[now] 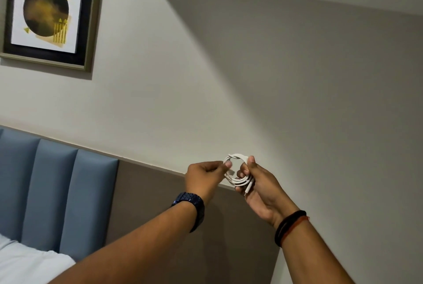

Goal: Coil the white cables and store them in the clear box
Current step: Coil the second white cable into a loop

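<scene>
- Two hands hold one white cable (239,156) up in front of the plain wall (251,77), well above the bed; the clear box is nowhere in view.
- We see the cable wound into a small round coil of several loops, standing roughly upright with its open face toward us.
- The right hand (258,189) has fingers passed through the loop from the right and its thumb against the upper right arc. Its grip is curled round the bundle and carries it.
- The left hand (203,177) sits just left of the coil, its grip pressed thumb to forefinger, pinching the left arc. A short free end seems to lie there, though we cannot tell which strand is pinched.
- That loose end lies between the hands, nearest the left fingertips, so we judge the left hand better placed to wrap or tuck it through the centre hole.
- The cable looks smooth and rubbery, likely springy enough to uncoil if let go. A straight connector pokes out below the right fingers.
- Around them we note a dark blue link watch (190,208), dark and red wristbands (290,226), a blue padded headboard (57,192) in vertical panels, and a framed picture (49,13).
</scene>
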Available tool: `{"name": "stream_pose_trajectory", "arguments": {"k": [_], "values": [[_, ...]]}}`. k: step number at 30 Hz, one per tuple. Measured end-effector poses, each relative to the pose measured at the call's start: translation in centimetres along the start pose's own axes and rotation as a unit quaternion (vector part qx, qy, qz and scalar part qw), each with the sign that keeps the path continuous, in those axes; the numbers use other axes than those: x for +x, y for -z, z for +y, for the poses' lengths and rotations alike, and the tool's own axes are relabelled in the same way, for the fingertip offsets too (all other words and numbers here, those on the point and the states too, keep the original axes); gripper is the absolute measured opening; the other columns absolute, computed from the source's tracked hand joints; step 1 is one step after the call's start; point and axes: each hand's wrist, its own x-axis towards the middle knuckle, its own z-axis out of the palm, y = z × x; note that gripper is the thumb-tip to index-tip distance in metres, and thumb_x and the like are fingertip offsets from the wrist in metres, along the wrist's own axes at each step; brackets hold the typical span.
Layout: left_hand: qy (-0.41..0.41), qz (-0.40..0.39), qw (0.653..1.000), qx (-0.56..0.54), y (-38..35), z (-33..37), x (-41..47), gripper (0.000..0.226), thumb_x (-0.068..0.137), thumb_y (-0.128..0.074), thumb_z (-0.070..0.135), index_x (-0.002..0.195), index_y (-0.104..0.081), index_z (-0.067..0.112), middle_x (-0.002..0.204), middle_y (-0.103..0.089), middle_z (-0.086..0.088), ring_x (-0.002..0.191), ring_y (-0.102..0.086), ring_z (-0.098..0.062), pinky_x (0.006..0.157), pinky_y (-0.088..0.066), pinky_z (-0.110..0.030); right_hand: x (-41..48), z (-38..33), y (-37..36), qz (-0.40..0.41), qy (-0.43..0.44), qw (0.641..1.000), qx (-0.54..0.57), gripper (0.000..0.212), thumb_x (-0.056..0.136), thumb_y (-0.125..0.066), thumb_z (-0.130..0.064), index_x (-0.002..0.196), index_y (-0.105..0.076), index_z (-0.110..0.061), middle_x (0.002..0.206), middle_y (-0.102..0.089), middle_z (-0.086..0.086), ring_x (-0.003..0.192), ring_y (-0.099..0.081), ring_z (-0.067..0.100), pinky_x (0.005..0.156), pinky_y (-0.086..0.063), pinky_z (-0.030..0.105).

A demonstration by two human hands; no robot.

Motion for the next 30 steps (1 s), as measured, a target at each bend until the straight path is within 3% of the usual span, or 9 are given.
{"name": "stream_pose_trajectory", "arguments": {"k": [4,7,12,15,19,22,24,27,30], "values": [[0.027,-0.047,0.996,-0.067,-0.3,1.0,-0.2,0.019,0.072,-0.079,0.012,0.09,-0.074,0.007,0.081,-0.076,-0.009,0.075,-0.073,-0.014,0.066,-0.057,-0.022,-0.3,-0.2,0.6,-0.041,0.001,0.999,0.018,0.044,0.097,-0.036,-0.042,0.065,-0.049,-0.015,0.063,-0.054,-0.001,0.067,-0.051,0.013,0.063,-0.038,0.028],[0.014,-0.053,0.998,-0.038,0.1,1.5,0.1,0.016,0.075,-0.077,0.008,0.088,-0.073,0.001,0.082,-0.075,-0.016,0.074,-0.074,-0.021,0.066,-0.059,-0.025,-0.5,-0.3,1.4,-0.049,-0.002,0.999,0.002,0.04,0.095,-0.041,-0.041,0.071,-0.055,-0.013,0.066,-0.058,0.001,0.068,-0.057,0.013,0.063,-0.042,0.028],[-0.019,-0.027,0.999,0.024,0.5,1.5,0.5,0.013,0.075,-0.077,0.011,0.086,-0.075,0.004,0.076,-0.075,-0.01,0.067,-0.073,-0.017,0.062,-0.058,-0.023,-0.1,0.3,1.6,0.069,0.044,0.992,-0.097,0.019,0.089,-0.06,-0.029,0.101,-0.056,-0.014,0.072,-0.07,0.007,0.066,-0.062,0.017,0.056,-0.051,0.027],[-0.041,-0.015,0.998,0.054,0.3,1.6,0.7,0.013,0.076,-0.077,0.012,0.087,-0.076,0.005,0.075,-0.075,-0.007,0.065,-0.073,-0.014,0.064,-0.059,-0.024,0.1,0.6,1.5,0.135,0.11,0.968,-0.181,0.015,0.084,-0.068,-0.027,0.095,-0.059,-0.02,0.071,-0.074,0.008,0.063,-0.067,0.017,0.055,-0.054,0.027],[-0.063,-0.003,0.994,0.087,-0.1,1.8,0.6,0.013,0.076,-0.076,0.014,0.087,-0.076,0.007,0.074,-0.075,-0.004,0.063,-0.072,-0.011,0.065,-0.06,-0.025,0.4,0.9,1.3,0.212,0.191,0.912,-0.295,0.007,0.083,-0.069,-0.027,0.083,-0.07,-0.021,0.075,-0.071,0.0,0.071,-0.065,0.016,0.07,-0.055,0.035],[-0.082,0.004,0.99,0.111,-0.1,1.8,0.5,0.011,0.076,-0.076,0.016,0.085,-0.077,0.01,0.069,-0.074,0.002,0.06,-0.071,-0.007,0.063,-0.059,-0.022,0.3,1.2,1.2,0.232,0.213,0.871,-0.378,0.016,0.085,-0.068,-0.027,0.096,-0.074,-0.016,0.09,-0.068,-0.004,0.082,-0.063,0.012,0.072,-0.046,0.02],[-0.092,0.004,0.988,0.128,-0.1,1.6,0.5,0.011,0.076,-0.076,0.017,0.085,-0.077,0.011,0.07,-0.075,0.002,0.062,-0.071,-0.008,0.066,-0.06,-0.025,0.3,1.3,1.2,0.216,0.208,0.866,-0.4,0.012,0.085,-0.068,-0.022,0.09,-0.075,-0.014,0.075,-0.068,-0.01,0.07,-0.063,0.006,0.059,-0.043,0.01],[-0.113,-0.006,0.98,0.161,0.0,1.4,0.4,0.009,0.076,-0.076,0.018,0.082,-0.077,0.012,0.072,-0.076,-0.004,0.067,-0.072,-0.016,0.072,-0.06,-0.037,0.4,1.1,1.1,0.211,0.175,0.879,-0.391,0.007,0.082,-0.071,-0.015,0.075,-0.073,-0.013,0.061,-0.067,-0.009,0.061,-0.064,0.01,0.065,-0.055,0.026],[-0.155,-0.017,0.963,0.219,0.3,1.4,0.6,0.01,0.077,-0.074,0.02,0.077,-0.077,0.01,0.069,-0.075,-0.009,0.069,-0.071,-0.024,0.072,-0.058,-0.041,0.6,1.0,1.3,0.21,0.123,0.914,-0.325,0.006,0.08,-0.073,-0.01,0.076,-0.07,-0.013,0.07,-0.07,0.006,0.072,-0.07,0.023,0.075,-0.06,0.041]]}}
